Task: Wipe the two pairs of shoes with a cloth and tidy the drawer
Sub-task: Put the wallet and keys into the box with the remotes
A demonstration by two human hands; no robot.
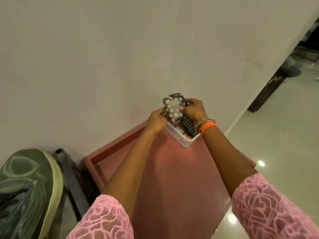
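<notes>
So I'm on the drawer-tidying part right now, not the shoe wiping. Biggest thing in view is the pink drawer (172, 178), pulled out under my arms and running back to the wall; what I can see of its floor is bare. Off to my left there's a green shoe (25, 187) with a pale sole, well apart from the drawer and not being touched, and I can't see a cloth anywhere.

At the far corner of the drawer sits a small white plastic bin (185, 141). Inside it a black remote (188, 125) leans with its buttons facing up, plus something brownish at the bottom I can't make out.

Both hands are close together above that bin: my left hand (156, 120) holds the lower left edge of a dark daisy-print pouch (173, 107), and my right hand (193, 110) pinches its right side, thumb on the front.

My guess for the next move: lower the pouch into the bin beside the remote without knocking it over.
</notes>
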